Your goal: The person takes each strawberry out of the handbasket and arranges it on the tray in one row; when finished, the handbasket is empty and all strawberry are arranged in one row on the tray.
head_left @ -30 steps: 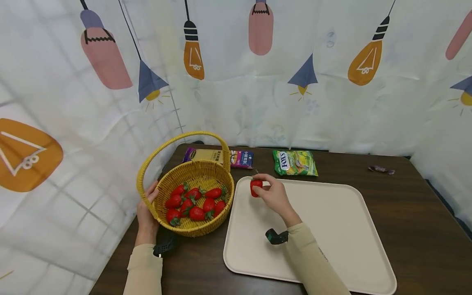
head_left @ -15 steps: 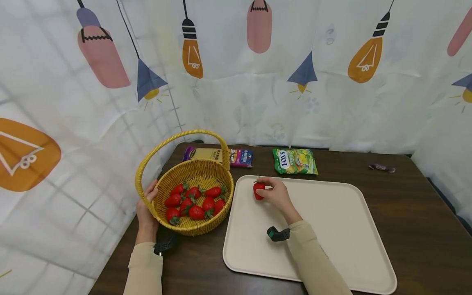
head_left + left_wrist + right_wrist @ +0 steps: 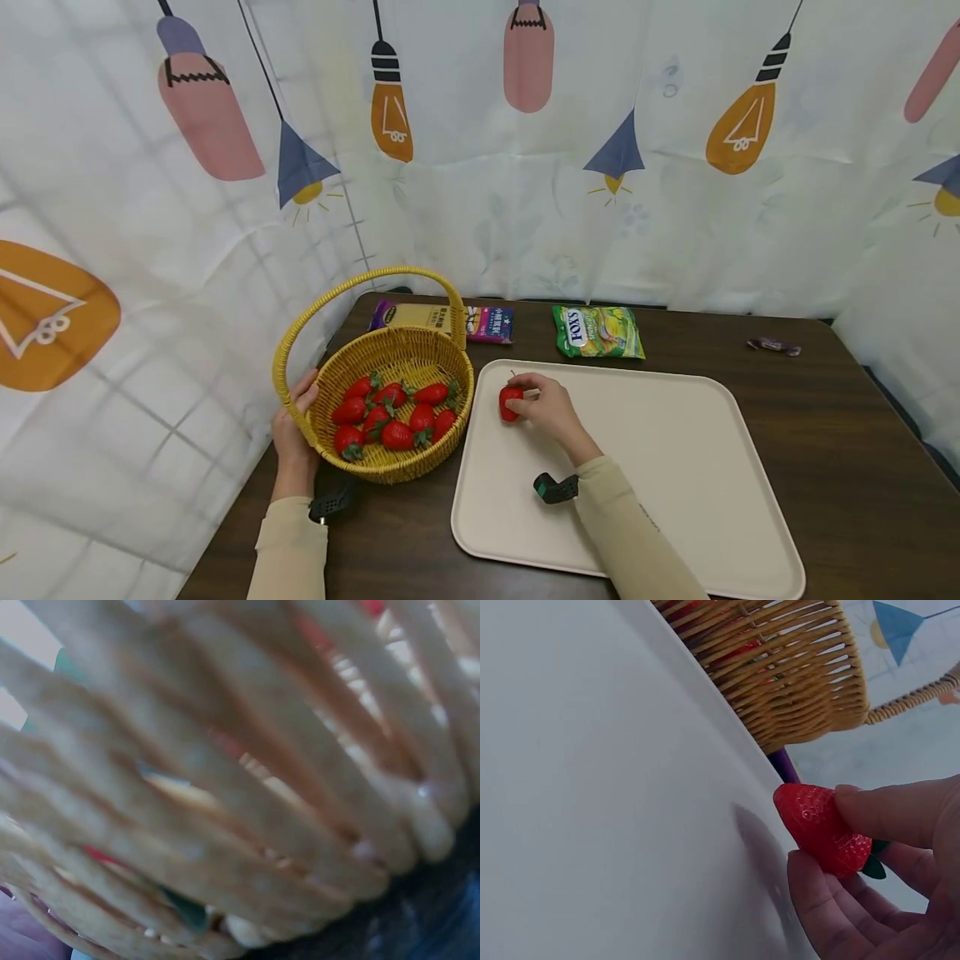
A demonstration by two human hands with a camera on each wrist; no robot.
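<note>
My right hand (image 3: 547,408) pinches a red strawberry (image 3: 510,403) between thumb and fingertips, over the left part of a cream tray (image 3: 637,467). In the right wrist view the strawberry (image 3: 817,829) tilts, green leaves toward the palm, and casts a shadow on the white tray surface (image 3: 630,787). My left hand (image 3: 295,433) holds the left side of a yellow wicker basket (image 3: 375,471), near the foot of its handle; part of its fingers is hidden. Several strawberries (image 3: 396,435) lie in the basket. Blurred basket weave (image 3: 225,787) fills the left wrist view.
Behind the basket lie a purple and tan packet (image 3: 416,315) and a pink and purple packet (image 3: 489,323). A green candy bag (image 3: 597,332) lies beyond the tray. One small wrapped candy (image 3: 775,346) is at the back right. A printed curtain (image 3: 480,208) surrounds the table.
After a slight shift right, my right hand has moved left and a little nearer with the strawberry, staying over the tray. The left hand and basket are nearly unmoved.
</note>
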